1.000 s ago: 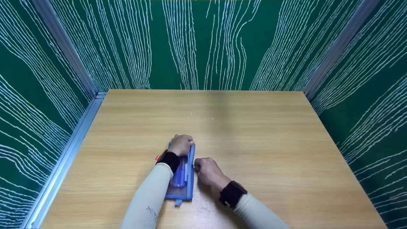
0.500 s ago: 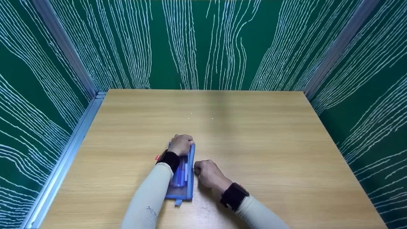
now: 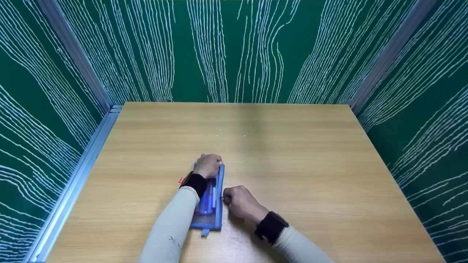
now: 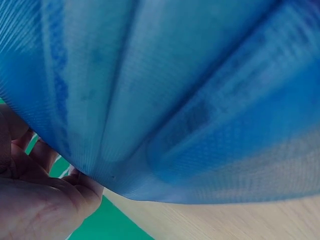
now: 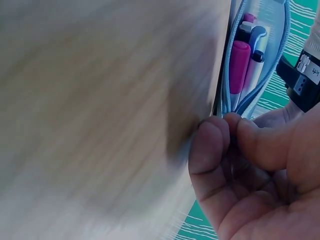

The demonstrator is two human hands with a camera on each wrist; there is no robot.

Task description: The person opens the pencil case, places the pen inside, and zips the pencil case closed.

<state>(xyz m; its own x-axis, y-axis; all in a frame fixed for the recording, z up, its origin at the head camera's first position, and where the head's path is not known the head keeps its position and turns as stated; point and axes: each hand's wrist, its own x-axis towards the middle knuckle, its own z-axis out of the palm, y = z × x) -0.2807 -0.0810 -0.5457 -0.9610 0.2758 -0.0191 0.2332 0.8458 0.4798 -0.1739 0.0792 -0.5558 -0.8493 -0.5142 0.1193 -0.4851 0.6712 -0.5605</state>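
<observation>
A blue mesh pencil case stands on its side edge, long way from front to back, with several pens showing through it. My left hand grips its far end; in the left wrist view the mesh fills most of the picture. At the case's right edge, my right hand pinches the small zipper pull between thumb and forefinger. The right wrist view shows the zip parted beyond those fingertips, with a pink-capped marker and other pens inside.
The wooden table stretches around the case, with tiny white specks farther back. Green walls with white wavy lines enclose three sides. A metal rail runs along the left edge. A red tag sticks out left of the case.
My right hand has slid a short way toward me along the case's right edge, the zipper pull in its pinch. The left hand and the case have stayed put.
</observation>
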